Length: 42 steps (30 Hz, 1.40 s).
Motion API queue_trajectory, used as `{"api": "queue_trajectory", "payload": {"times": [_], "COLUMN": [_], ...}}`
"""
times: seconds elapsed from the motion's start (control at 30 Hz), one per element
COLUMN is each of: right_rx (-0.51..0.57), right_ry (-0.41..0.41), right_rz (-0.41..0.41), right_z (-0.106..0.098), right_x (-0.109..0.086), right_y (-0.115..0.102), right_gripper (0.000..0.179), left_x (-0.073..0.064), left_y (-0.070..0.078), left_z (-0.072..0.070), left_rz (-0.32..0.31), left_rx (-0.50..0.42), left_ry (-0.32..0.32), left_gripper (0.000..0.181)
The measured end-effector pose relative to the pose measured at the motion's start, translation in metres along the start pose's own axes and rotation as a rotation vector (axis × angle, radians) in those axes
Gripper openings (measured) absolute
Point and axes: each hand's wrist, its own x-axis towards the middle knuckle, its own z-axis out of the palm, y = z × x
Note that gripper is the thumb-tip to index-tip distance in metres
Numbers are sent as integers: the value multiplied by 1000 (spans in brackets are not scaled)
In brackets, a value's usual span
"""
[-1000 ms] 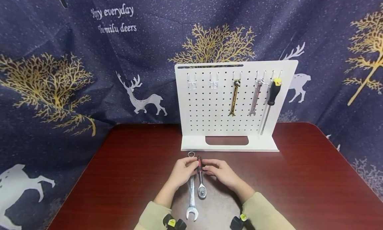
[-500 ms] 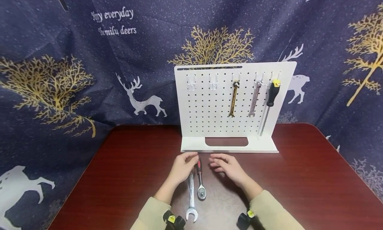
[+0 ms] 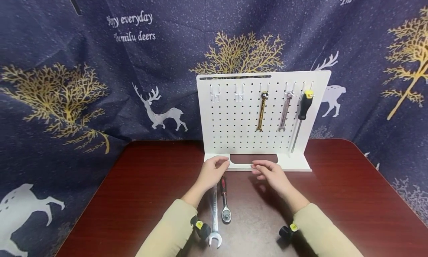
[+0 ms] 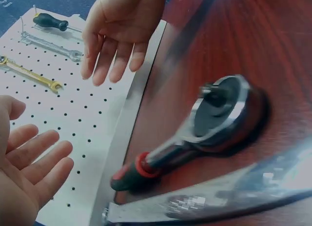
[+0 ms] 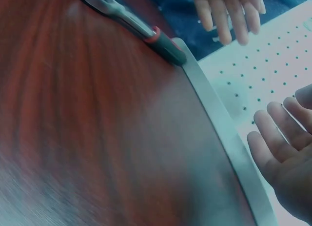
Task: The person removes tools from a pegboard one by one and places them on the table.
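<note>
My left hand (image 3: 212, 171) hovers by the left front edge of the white pegboard stand, fingers loosely bent and holding nothing. Opposite it, my right hand (image 3: 272, 175) is raised over the table near the stand's front edge, also with nothing in it. Below the left hand lies a ratchet wrench (image 3: 225, 201) with a red and black handle, its round head toward me. Just left of the ratchet is a long silver combination wrench (image 3: 214, 220), jaw end toward me; the left hand hides its far end. In the left wrist view the ratchet's head (image 4: 219, 109) looms close.
The white pegboard (image 3: 239, 116) stands at the back of the red-brown table (image 3: 150, 197). On its hooks hang a gold wrench (image 3: 262, 112), a silver wrench (image 3: 285, 112) and a black and yellow screwdriver (image 3: 304, 108). Two wire hooks (image 3: 215, 93) at the left bear nothing.
Both hands have moved away from the ratchet wrench's handle, forward toward the pegboard stand, and the right hand has also shifted right. Ratchet and silver combination wrench stay on the table.
</note>
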Motion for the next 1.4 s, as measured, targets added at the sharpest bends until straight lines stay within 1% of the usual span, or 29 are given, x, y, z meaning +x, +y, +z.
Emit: {"api": "queue_trajectory", "payload": {"times": [0.13,0.3,0.43,0.57,0.83,1.1,1.2,1.4], "right_rx": [-27,-72,-131,-171,-204,-226,-227,-212], "right_ry": [25,14,10,23,47,78,98,124], "right_rz": [1,14,1,-14,-19,-40,-42,-64], "right_z": [-12,-22,-29,-34,-41,-45,-46,-46], "right_x": [5,10,15,19,31,42,47,54], "right_y": [-5,-13,-20,-26,-35,-44,-47,-54], "right_gripper": [36,38,38,39,39,39,39,42], "left_x": [12,27,39,52,73,95,101,112], "left_y": [9,22,32,43,65,87,94,107], "left_z": [2,4,9,15,23,33,36,41], "left_rz": [16,16,20,32,27,13,31,65], "left_rx": [21,54,66,72,48,-16,-26,-17], "left_ry": [-8,-20,-24,-11,-9,11,24,42], "left_gripper": [28,30,30,34,46,53,54,57]}}
